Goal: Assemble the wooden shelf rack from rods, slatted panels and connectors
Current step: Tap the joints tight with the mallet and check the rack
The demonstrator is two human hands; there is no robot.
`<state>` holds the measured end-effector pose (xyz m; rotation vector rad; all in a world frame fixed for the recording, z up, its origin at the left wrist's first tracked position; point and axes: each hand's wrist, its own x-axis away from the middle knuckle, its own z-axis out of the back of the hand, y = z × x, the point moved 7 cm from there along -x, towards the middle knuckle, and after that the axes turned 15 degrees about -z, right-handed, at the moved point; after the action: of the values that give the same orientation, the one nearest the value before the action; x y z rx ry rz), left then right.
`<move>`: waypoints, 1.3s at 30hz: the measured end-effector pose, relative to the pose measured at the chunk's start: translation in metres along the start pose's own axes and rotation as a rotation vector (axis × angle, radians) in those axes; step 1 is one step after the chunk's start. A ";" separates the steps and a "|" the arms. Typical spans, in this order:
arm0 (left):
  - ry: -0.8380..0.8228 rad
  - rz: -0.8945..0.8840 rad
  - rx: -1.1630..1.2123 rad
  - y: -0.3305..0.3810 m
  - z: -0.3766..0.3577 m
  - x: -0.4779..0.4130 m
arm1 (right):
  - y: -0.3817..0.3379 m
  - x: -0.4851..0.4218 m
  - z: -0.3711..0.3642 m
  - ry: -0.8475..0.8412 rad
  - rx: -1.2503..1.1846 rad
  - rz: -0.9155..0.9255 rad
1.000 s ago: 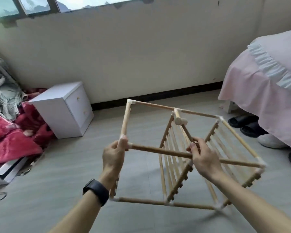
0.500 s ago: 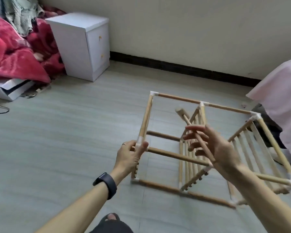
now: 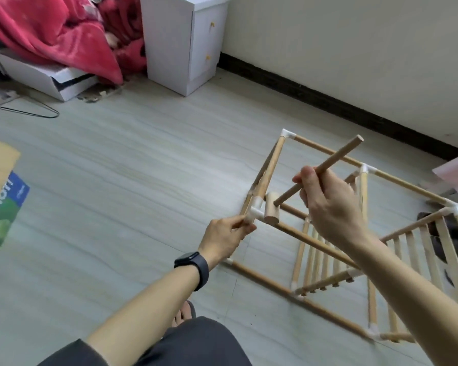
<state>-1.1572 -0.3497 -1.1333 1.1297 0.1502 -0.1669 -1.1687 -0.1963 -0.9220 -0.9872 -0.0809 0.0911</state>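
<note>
A wooden shelf rack (image 3: 262, 277) lies on its side on the floor (image 3: 143, 180), right of centre. The left hand (image 3: 224, 235) pinches its near-left white corner connector (image 3: 255, 213). The right hand (image 3: 328, 204) grips a wooden mallet (image 3: 271, 211) by the handle, its head just beside that connector.

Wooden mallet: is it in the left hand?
No, the right hand grips the wooden mallet; the left hand pinches a white corner connector.

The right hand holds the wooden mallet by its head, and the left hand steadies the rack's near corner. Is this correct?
No: the head view shows the right hand gripping the mallet by its handle, not its head. The left hand steadies the near corner of the rack.
</note>
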 end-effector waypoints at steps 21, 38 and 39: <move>0.004 -0.023 0.047 -0.008 -0.002 -0.002 | 0.005 0.000 -0.058 0.162 0.302 0.235; 0.013 -0.032 -0.060 0.002 0.003 0.000 | 0.009 0.003 -0.051 0.289 0.183 0.278; 0.006 -0.032 -0.063 0.002 0.003 0.000 | 0.015 0.003 -0.057 0.233 0.232 0.207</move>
<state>-1.1570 -0.3513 -1.1307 1.0656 0.1775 -0.1865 -1.1598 -0.2349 -0.9658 -0.7657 0.2413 0.1710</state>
